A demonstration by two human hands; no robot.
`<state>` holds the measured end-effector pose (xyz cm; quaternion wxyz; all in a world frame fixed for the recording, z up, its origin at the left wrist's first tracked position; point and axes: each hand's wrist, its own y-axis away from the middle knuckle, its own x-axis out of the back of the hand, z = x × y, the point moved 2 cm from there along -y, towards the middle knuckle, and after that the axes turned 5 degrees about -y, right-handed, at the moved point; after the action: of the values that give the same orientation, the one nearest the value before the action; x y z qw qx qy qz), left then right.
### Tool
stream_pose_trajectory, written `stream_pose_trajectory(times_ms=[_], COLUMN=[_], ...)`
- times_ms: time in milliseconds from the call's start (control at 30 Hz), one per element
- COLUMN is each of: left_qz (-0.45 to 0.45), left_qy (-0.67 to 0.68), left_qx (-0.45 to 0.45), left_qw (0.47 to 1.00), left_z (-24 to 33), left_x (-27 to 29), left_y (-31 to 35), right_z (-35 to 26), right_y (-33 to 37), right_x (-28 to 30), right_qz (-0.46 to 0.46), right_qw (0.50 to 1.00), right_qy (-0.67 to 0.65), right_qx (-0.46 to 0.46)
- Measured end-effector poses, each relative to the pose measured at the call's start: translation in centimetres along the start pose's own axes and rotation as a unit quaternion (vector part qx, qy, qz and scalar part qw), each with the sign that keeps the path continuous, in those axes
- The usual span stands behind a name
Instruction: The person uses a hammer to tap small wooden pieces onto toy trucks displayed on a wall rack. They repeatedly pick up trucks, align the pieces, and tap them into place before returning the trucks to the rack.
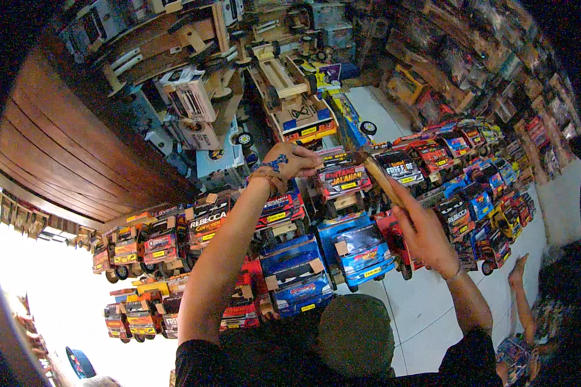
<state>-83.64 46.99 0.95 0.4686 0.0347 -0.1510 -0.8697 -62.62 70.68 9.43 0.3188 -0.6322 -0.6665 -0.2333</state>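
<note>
Nearest the camera, a rounded olive-green form [355,335] is seen at the lower edge, flanked by black sleeves [200,364]; what it is cannot be told. The upper left is filled by a brown wooden panel [58,148], and white floor tiles [426,316] are seen at lower right. Toy trucks [164,245] are set out in rows across the middle, a blue truck [361,248] among the nearest. The right hand [425,233] is closed around a handle; the left hand [290,159] is held with fingers pointed at the top of a red truck [345,182] – whether anything is pinched in that grip cannot be told. The red truck is placed between the hands, and the wooden-handled tool [384,180] is slanted just beside its right side – its head is too blurred to identify.
</note>
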Motion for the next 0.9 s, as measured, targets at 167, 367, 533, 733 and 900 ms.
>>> stream_pose_trajectory(times_ms=[167, 367, 533, 733, 900], left_qz=[-0.019, -0.018, -0.004, -0.004, 0.005], left_qy=[-0.033, 0.009, -0.020, -0.038, -0.025], left_qx=[-0.005, -0.011, -0.002, -0.013, -0.014], left_qw=[0.999, 1.000, 1.000, 0.999, 1.000], left_z=[-0.2, -0.3, -0.4, -0.6, -0.9], left_x=[-0.1, 0.1, -0.1, 0.1, -0.2], left_y=[-0.3, -0.3, -0.3, -0.6, -0.7], right_z=[-0.7, -0.3, -0.5, -0.8, -0.9], right_y=[-2.4, -2.5, -2.6, -2.9, -3.1], right_x=[-0.1, -2.1, -1.7, -2.5, -2.3], right_qz=[0.031, -0.019, 0.041, -0.016, 0.072], right_qw=[0.993, 0.998, 0.995, 0.996, 0.990], right_qy=[0.019, 0.064, 0.077, 0.085, 0.106], right_qx=[0.110, 0.020, 0.048, 0.038, 0.056])
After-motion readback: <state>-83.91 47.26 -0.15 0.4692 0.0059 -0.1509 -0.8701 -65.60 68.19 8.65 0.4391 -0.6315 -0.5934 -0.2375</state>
